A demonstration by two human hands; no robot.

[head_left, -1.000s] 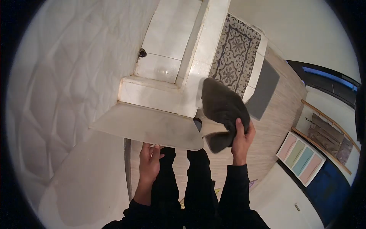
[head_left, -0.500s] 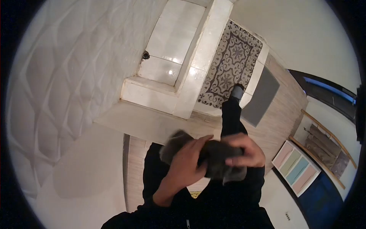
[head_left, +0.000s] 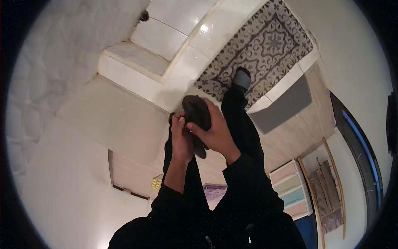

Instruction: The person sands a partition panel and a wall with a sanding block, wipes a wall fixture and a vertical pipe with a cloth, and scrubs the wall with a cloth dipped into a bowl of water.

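Close together in front of my lap, both hands grip a dark grey-brown cloth bundle (head_left: 197, 112). It has a rounded upper end, and a loose flap hangs below the hands; its exact kind does not show. My left hand (head_left: 181, 143) is closed at the bundle's left side, fingertips curled near its edge. On the other side, my right hand (head_left: 216, 132) wraps around it, thumb across the front. My foot in a grey sock (head_left: 242, 79) with a dark toe rests on a patterned mat (head_left: 271, 43).
White tiled ledges (head_left: 128, 85) surround a tiled recess with a dark drain (head_left: 144, 15). A plain grey mat (head_left: 286, 106) lies beside the patterned one. To the right stand a drawer unit with pastel fronts (head_left: 292, 186) and a wooden rack (head_left: 327, 186) with hanging cloths.
Both hands have moved up and closer together with the bundle, which has turned from lying crosswise to nearly upright. The view has shifted and the patterned mat appears larger.
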